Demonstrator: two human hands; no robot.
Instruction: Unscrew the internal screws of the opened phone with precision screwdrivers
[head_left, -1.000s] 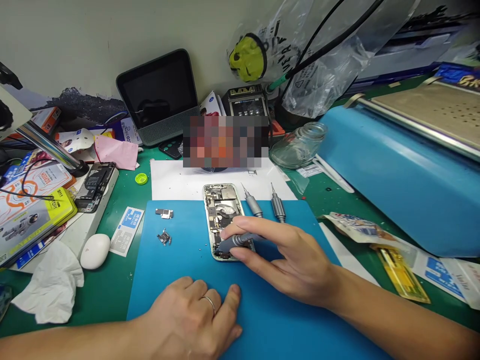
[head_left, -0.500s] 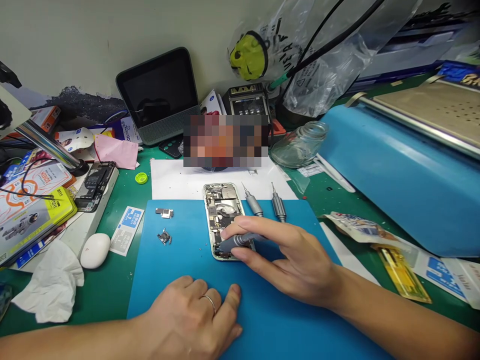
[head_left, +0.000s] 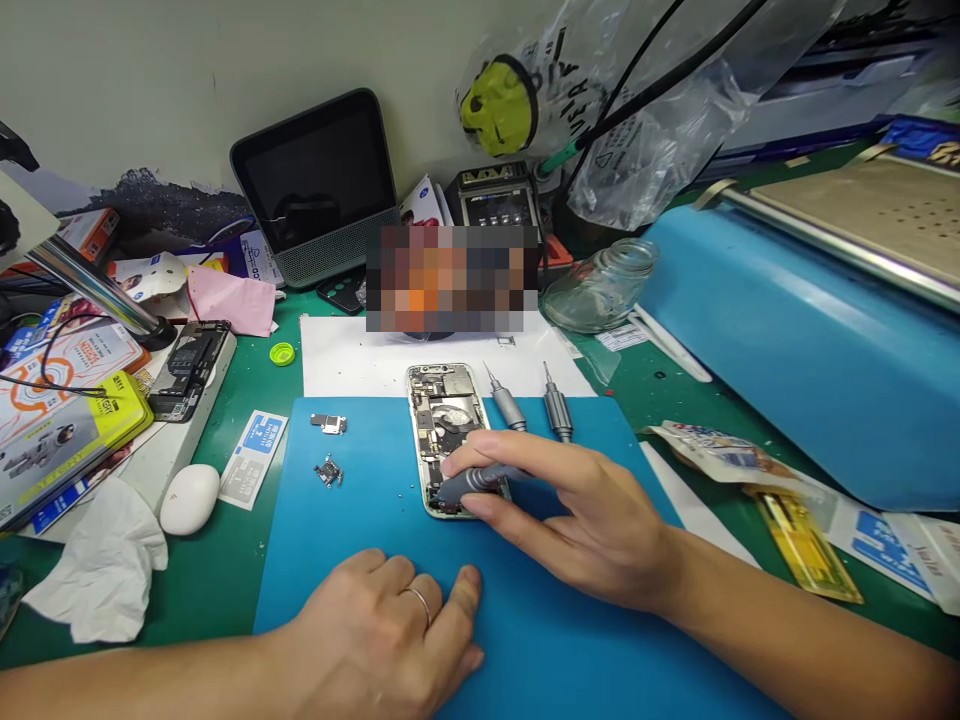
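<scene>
An opened phone (head_left: pixel 448 415), its inner parts showing, lies upright on the blue mat (head_left: pixel 315 560). My right hand (head_left: pixel 570 510) reaches over its lower right and pinches a grey screwdriver (head_left: pixel 480 482), which slants down to the phone's bottom end; the tip is hard to make out. My left hand (head_left: pixel 397 625) rests on the mat below the phone, fingers curled in, with nothing seen in it. Left of the phone lie a metal shield plate (head_left: pixel 328 425), a small heap of metal pieces (head_left: pixel 328 470) and tiny screws (head_left: pixel 406 494).
Two more screwdrivers (head_left: pixel 507 402) lie right of the phone, near a glass jar (head_left: pixel 600 290). A white earbud case (head_left: pixel 190 499), a crumpled tissue (head_left: pixel 105 570) and another opened phone (head_left: pixel 191 370) are on the left. A dark-screened display (head_left: pixel 315 180) stands behind, beside a blurred-out patch.
Both hands and the screwdriver look almost unmoved. The whole view has shifted very slightly.
</scene>
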